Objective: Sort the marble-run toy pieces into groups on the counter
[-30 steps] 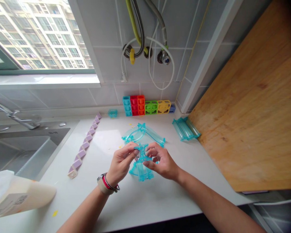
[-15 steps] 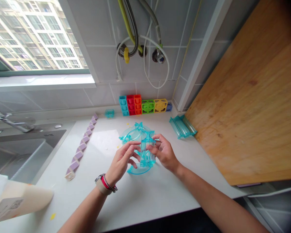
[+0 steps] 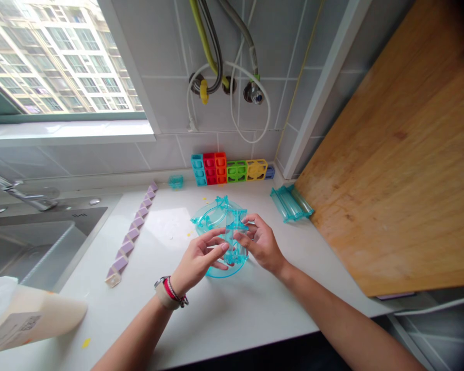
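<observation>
turquoise track piece (image 3: 235, 242) between both hands

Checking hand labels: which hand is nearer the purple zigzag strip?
Left. The left hand sits to the right of the purple zigzag strip, not touching it; the right hand is farther right, beyond the teal track piece it grips.

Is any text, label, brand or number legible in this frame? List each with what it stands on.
Nothing here can be read.
On the packet, a label: dark print, too blurred to read.
On the sink rim: small dark marks, too small to read.
On the track piece in the right hand, and on the blocks: no print visible.
</observation>
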Motion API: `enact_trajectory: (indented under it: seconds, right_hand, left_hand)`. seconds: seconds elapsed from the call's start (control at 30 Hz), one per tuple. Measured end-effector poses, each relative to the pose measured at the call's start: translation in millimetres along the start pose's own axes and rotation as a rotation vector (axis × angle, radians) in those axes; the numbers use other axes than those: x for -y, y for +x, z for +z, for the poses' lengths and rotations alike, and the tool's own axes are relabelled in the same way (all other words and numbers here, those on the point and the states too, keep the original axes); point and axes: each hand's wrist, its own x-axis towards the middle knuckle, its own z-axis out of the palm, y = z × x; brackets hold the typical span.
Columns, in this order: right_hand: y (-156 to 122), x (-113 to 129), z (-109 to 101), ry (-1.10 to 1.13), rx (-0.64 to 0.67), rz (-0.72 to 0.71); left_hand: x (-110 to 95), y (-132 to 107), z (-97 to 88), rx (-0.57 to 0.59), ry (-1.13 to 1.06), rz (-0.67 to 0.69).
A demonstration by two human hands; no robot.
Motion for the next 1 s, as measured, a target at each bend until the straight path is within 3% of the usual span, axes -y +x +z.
enact_trajectory:
  seconds: [0.3,0.53,0.77,0.9,1.0]
  right_hand:
    - [1,-2,-1,0.002,0.039,0.009]
    - [1,-4,-6,-0.169,-0.043,-0.097]
    - [4,-4,-9,-0.199,0.071,-0.186]
    - [-4,9,-18,-0.4,-0.049,-0.225]
    - [-17,31,-42,-0.692,-0.154,-0.188]
  left_hand:
    - [3,-1,0.0,-0.038,0.035,0.039]
    - [5,0,-3.6,-0.044,0.143,0.153]
    - [8,0,0.0,0.024,0.117,0.099]
    - [11,2,-2.2,-0.078,0.258,0.214]
    - [12,3,-7.1,-0.155,0.401,0.371]
